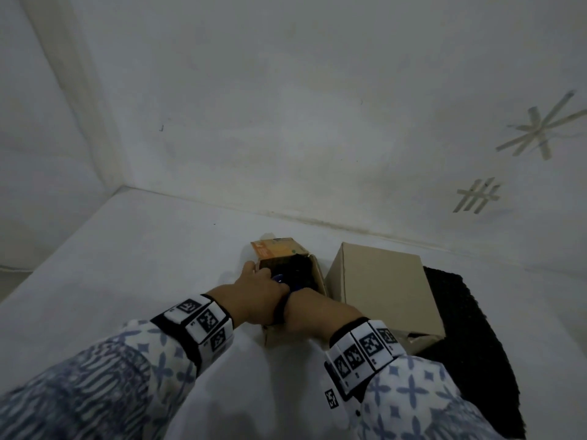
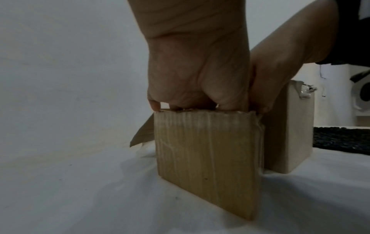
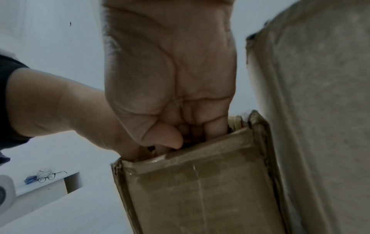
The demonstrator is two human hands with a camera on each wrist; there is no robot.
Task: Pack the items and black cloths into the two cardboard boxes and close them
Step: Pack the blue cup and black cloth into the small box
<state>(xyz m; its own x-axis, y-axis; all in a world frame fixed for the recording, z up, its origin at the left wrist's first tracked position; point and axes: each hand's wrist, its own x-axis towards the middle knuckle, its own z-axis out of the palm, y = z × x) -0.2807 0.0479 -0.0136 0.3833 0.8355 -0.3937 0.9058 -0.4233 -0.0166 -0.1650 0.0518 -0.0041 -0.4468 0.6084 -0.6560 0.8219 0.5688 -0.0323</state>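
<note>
A small open cardboard box [image 1: 319, 274] [image 2: 206, 158] [image 3: 200, 190] stands on the white sheet. An orange printed carton [image 1: 276, 249] stands at its far end, with a black cloth [image 1: 298, 265] and a blue item [image 1: 279, 277] inside. My left hand [image 1: 254, 293] [image 2: 196, 71] reaches in from the left, its fingertips hidden behind the box wall. My right hand [image 1: 314, 315] [image 3: 170, 79] dips in beside it, fingers curled and thumb tucked onto something dark. A closed, larger cardboard box [image 1: 381, 290] [image 2: 290, 126] [image 3: 320, 110] stands right alongside, on another black cloth [image 1: 470, 338] [image 2: 344, 139].
The white sheet [image 1: 143, 265] runs back to a white wall with tape marks [image 1: 540, 128]. A box flap [image 2: 144, 134] hangs out on the left side. Glasses [image 3: 47, 177] lie on a ledge far off, and a white appliance [image 2: 360, 93] stands beyond the boxes.
</note>
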